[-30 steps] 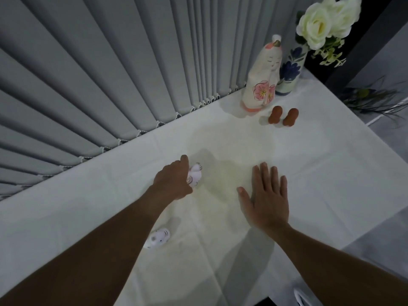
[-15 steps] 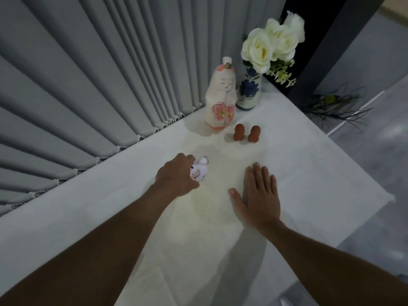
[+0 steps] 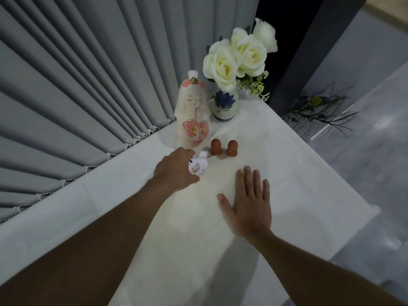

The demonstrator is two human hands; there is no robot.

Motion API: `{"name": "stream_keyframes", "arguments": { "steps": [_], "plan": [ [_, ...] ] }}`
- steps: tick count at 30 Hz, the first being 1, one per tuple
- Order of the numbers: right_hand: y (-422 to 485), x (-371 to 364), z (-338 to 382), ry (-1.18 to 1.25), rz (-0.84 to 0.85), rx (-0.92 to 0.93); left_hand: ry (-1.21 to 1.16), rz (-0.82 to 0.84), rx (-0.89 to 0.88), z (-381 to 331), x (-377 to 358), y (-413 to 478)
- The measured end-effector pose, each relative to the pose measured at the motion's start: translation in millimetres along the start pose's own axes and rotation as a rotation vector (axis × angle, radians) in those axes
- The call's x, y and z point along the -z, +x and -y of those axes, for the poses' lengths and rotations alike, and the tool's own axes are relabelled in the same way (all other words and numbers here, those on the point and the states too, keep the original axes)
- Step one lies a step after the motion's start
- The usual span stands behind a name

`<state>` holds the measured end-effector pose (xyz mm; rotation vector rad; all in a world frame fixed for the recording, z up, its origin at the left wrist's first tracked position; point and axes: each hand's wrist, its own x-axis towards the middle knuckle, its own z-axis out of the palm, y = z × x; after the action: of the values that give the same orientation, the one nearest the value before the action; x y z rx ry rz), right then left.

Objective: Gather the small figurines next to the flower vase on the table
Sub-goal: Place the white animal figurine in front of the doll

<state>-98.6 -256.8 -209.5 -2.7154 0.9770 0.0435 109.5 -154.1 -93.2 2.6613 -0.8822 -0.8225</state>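
My left hand (image 3: 175, 170) is closed around a small white cat figurine (image 3: 199, 165), held just left of two small brown figurines (image 3: 224, 147) that stand side by side on the white tablecloth. Behind them stands a tall cream doll figurine (image 3: 193, 111) with pink flowers painted on it. Right of the doll is a blue-and-white flower vase (image 3: 225, 104) holding white roses (image 3: 237, 59). My right hand (image 3: 248, 203) lies flat and empty on the cloth, fingers spread, below the brown figurines.
The table (image 3: 309, 184) is covered in white cloth; its right edge and near corner drop to a grey floor. Grey vertical blinds (image 3: 88, 85) run along the far left side. A dark pillar (image 3: 313, 51) and a spiky plant (image 3: 318, 109) are beyond the vase.
My left hand has carried the white cat figurine away from me toward the brown figurines and the vase. The second white figurine near my forearm has left the view. My right hand stays flat.
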Motion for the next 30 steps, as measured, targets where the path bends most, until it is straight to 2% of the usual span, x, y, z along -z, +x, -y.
{"name": "stream_keyframes", "arguments": {
  "steps": [30],
  "plan": [
    [-0.2,6.1,2.2,-0.025,0.024,0.009,0.097,-0.091,-0.09,2.5,-4.2,-3.8]
  ]
}}
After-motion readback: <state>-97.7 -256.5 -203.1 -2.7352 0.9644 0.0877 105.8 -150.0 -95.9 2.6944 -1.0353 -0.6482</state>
